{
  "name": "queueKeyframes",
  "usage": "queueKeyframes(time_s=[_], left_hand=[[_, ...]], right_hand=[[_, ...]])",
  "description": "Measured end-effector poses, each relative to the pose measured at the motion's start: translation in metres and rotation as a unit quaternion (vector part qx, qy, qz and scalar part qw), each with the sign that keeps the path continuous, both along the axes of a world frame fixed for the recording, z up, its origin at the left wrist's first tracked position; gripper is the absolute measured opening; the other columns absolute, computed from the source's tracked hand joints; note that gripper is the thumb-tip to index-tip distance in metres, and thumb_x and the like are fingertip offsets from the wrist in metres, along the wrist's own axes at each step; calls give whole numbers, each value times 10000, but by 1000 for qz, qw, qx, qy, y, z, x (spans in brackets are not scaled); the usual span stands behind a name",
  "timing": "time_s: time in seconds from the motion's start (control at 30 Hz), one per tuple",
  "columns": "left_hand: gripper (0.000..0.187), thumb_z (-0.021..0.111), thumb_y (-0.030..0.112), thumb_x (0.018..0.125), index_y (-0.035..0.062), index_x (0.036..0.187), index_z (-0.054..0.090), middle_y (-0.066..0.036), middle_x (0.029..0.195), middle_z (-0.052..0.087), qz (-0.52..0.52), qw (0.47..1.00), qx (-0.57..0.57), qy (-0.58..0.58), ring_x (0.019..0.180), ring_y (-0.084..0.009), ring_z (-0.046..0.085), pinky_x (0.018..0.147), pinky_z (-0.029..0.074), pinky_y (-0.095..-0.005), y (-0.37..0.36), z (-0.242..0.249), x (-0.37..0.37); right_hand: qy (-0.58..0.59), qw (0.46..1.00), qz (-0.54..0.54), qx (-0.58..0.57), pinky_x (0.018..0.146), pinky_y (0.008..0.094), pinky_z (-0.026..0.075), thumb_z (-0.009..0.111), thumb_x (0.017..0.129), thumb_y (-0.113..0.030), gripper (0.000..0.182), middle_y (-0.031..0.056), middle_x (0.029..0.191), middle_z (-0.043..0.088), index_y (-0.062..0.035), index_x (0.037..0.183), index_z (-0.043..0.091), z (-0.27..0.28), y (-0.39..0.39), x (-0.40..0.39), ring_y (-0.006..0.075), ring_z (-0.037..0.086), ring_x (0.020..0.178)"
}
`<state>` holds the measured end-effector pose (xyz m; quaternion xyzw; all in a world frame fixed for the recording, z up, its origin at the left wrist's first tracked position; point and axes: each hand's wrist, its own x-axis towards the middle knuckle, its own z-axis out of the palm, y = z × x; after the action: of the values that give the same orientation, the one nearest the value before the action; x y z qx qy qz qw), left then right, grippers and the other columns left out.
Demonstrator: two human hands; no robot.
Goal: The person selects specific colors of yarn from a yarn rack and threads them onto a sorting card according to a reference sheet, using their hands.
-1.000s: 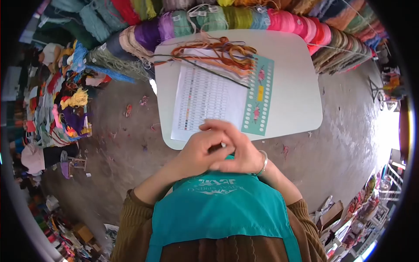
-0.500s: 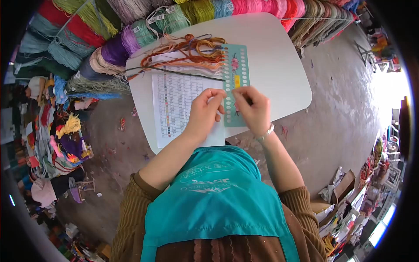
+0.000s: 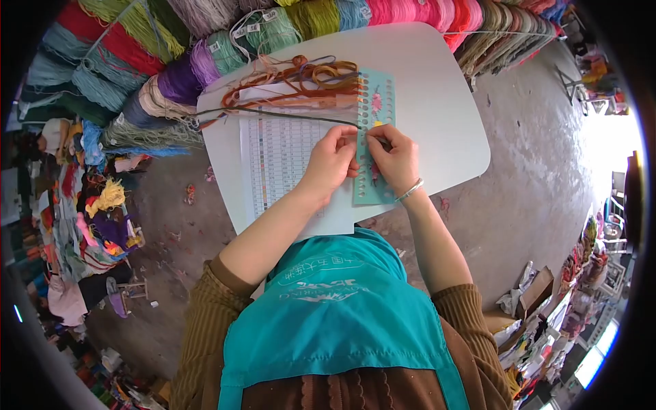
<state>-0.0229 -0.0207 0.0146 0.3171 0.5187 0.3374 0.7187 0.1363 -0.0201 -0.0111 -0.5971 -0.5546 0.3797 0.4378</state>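
Note:
A teal punched thread card point(image 3: 373, 196) with a flower picture and rows of holes lies at the table's middle. Strands of orange, brown and gold thread point(image 3: 311, 85) hang from its upper left holes. One dark green strand point(image 3: 290, 117) runs left from the card's edge. My left hand point(image 3: 333, 162) is curled closed at the card's left edge, fingertips against it. Thumb and forefinger of my right hand point(image 3: 395, 154) pinch together over the card, close to the left fingertips. What lies in that pinch is too small to make out.
A printed colour chart point(image 3: 273, 157) lies under my left forearm on the white table point(image 3: 444, 102). Bundles of coloured yarn point(image 3: 314, 19) line the table's far edge. More yarn heaps point(image 3: 109, 198) stand left, and a cardboard box point(image 3: 538, 294) is on the floor at right.
The card has shifted slightly right and looks a little tilted. Both hands have moved slightly, the right one nearer the card's left edge and the left hand's fingertips.

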Motion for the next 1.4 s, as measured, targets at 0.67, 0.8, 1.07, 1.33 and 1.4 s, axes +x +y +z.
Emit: queueKeyframes(time_s=[0.67, 0.8, 1.07, 1.33, 1.4], left_hand=[[139, 595, 160, 973, 31, 985, 644, 3, 745, 621, -48, 990, 127, 32, 586, -64, 554, 511, 443, -227, 11, -4, -12], [193, 553, 182, 987, 29, 952, 665, -4, 698, 614, -117, 987, 71, -88, 549, -63, 529, 496, 418, -224, 8, -1, -12], [194, 608, 206, 930, 35, 976, 687, -85, 654, 633, -137, 932, 254, 220, 586, -172, 622, 560, 475, -342, 20, -7, 0], [172, 599, 212, 928, 58, 853, 612, -33, 672, 572, -42, 990, 132, 28, 592, -125, 543, 505, 400, -278, 30, -25, -3], [172, 601, 225, 938, 128, 811, 538, 56, 659, 426, 50, 952, -148, -262, 543, -63, 380, 469, 279, -198, 25, -7, -13]], right_hand=[[-82, 990, 71, -94, 522, 309, 436, 751, 822, -206, 259, 43, 621, 550, -41, 1003, 664, 10, 13, 3, 126, 514, 543], [-63, 986, 65, -140, 514, 301, 430, 732, 857, -228, 244, 32, 618, 557, -63, 1018, 656, 15, 16, 2, 109, 520, 556], [73, 985, 111, -114, 498, 218, 319, 704, 941, -232, 252, -76, 620, 519, -18, 1059, 645, 6, 23, 15, 11, 423, 573], [95, 983, 75, -138, 500, 227, 331, 662, 965, -281, 273, -61, 602, 520, -34, 1077, 631, 0, 23, 12, 31, 436, 558], [52, 986, 73, -137, 504, 241, 349, 651, 963, -282, 272, -40, 598, 533, -36, 1074, 625, 11, 21, 6, 47, 453, 554]])
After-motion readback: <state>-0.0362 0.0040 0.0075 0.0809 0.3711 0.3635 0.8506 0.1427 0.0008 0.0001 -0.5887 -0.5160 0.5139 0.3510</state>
